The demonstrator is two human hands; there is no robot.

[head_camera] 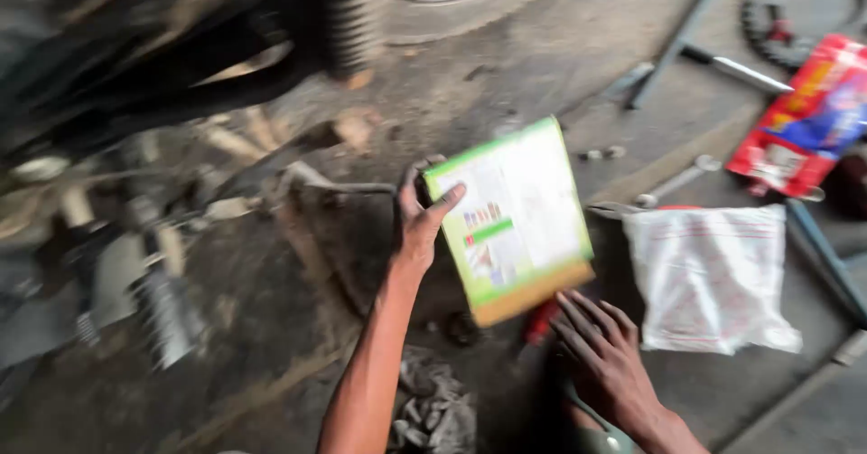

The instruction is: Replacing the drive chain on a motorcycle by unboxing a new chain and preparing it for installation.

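Note:
My left hand (417, 222) grips the left edge of a flat cardboard box (519, 215) with a green border and a white printed face, held tilted above the dirty floor. Its thumb lies across the box's front. My right hand (603, 350) hovers just under the box's lower brown edge, fingers spread, and holds nothing. Whether its fingertips touch the box I cannot tell. A small red object (540, 320) shows between the box and my right hand.
A white plastic bag (713, 278) lies to the right. A red and blue package (808, 115), a chain sprocket (795, 11), wrenches (673, 181) and a long bar (673, 43) lie at the upper right. Motorcycle parts (153, 65) fill the left. A grey rag (438, 409) sits below.

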